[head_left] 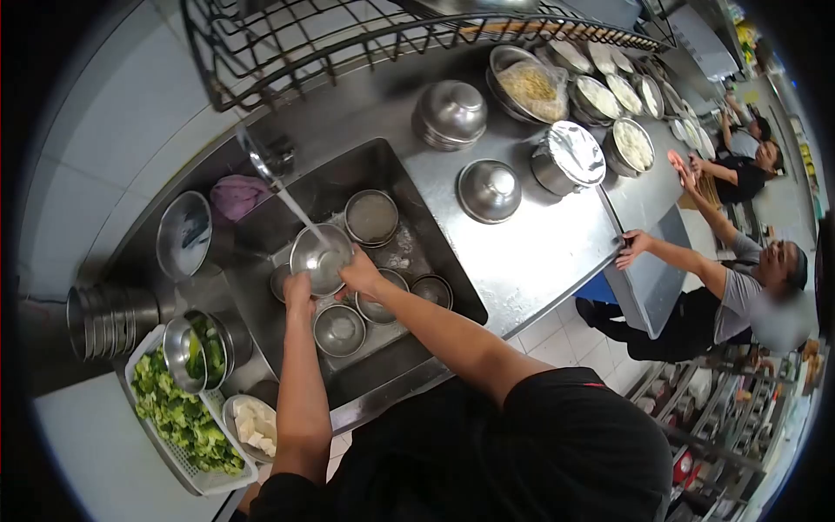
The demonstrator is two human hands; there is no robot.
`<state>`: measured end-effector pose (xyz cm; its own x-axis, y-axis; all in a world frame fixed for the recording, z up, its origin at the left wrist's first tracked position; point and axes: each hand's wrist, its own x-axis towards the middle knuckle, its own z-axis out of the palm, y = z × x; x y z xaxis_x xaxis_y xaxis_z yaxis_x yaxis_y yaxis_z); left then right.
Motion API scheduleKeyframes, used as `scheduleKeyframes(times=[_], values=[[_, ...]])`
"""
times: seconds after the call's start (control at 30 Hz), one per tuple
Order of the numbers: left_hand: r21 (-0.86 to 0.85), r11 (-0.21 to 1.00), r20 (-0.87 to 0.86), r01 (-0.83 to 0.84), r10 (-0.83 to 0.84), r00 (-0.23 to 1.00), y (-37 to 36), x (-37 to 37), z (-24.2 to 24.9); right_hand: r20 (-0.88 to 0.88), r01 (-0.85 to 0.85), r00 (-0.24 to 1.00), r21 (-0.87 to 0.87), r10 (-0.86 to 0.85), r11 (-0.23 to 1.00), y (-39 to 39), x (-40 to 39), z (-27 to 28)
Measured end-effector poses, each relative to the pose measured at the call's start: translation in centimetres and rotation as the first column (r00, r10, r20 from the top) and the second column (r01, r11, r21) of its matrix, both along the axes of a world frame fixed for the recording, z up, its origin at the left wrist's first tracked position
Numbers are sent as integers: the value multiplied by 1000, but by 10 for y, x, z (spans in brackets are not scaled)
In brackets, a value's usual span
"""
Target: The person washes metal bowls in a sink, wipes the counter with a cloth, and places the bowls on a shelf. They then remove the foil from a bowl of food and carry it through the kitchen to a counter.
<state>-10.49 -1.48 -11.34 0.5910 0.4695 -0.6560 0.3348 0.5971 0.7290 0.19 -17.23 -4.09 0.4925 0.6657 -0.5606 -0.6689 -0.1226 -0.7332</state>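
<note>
A round metal bowl [320,261] is held between my two hands under the tap [261,165], and water runs into it. My left hand [298,289] grips the near left side of its rim. On the right side of the rim, my right hand [356,271] is closed round the edge. Below and around the held bowl, several other metal bowls lie in the sink [383,165]; one [371,217] is at the back right, another [339,330] nearer my body.
Left are a colander of greens [178,409], a bowl of white chunks [254,426], stacked pots [109,322] and a purple cloth [237,197]. Upturned bowls [489,190] and a foil-covered pot [570,158] stand right. A wire rack [304,52] hangs above. Other people [739,287] are at right.
</note>
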Motion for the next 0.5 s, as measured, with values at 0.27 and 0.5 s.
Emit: scheduleKeyframes(times=[0.27,0.5], values=[[443,765,-293,467,-368,882,-42,-5,-211,715,492,-336,-422,613,762,-148,144,99],[433,503,-689,748,-350,635,-113,-27,-229,541,567,-261,-585,800,580,-219,152,49]])
